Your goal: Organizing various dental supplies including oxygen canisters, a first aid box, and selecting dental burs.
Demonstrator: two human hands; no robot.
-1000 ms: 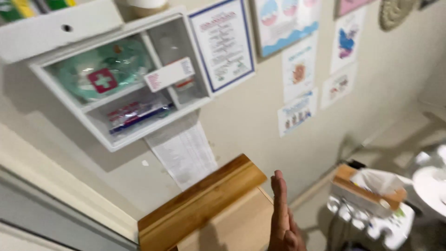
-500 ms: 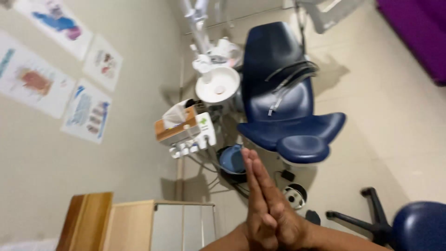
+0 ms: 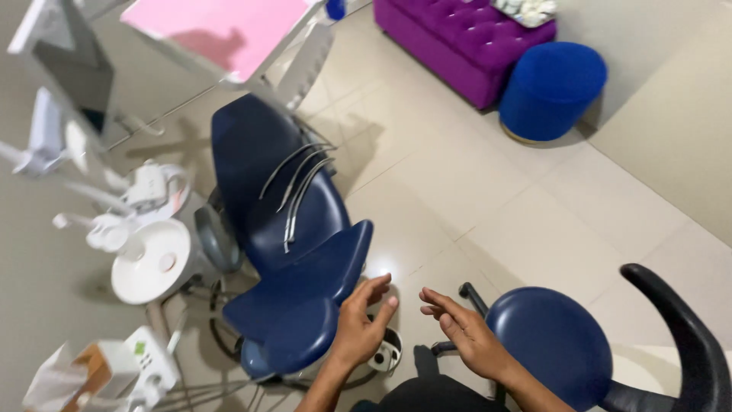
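My left hand [image 3: 360, 324] and my right hand [image 3: 463, 333] are both raised in front of me at the bottom of the head view, a short gap apart, fingers loosely spread and holding nothing. The left hand hovers over the foot end of a dark blue dental chair [image 3: 293, 244]. The right hand is beside a round blue stool seat [image 3: 553, 343] with a black curved backrest [image 3: 679, 328].
Grey hoses [image 3: 297, 191] lie across the dental chair. A white instrument unit with a round basin [image 3: 152, 259] stands at the left. A pink tray [image 3: 221, 30] is at the top, a purple sofa [image 3: 465, 38] and a blue round pouf [image 3: 550, 90] farther back on the tiled floor.
The view swung from the wall cabinet and posters across to the dental chair and floor. My hands, pressed together half a second ago, have come apart.
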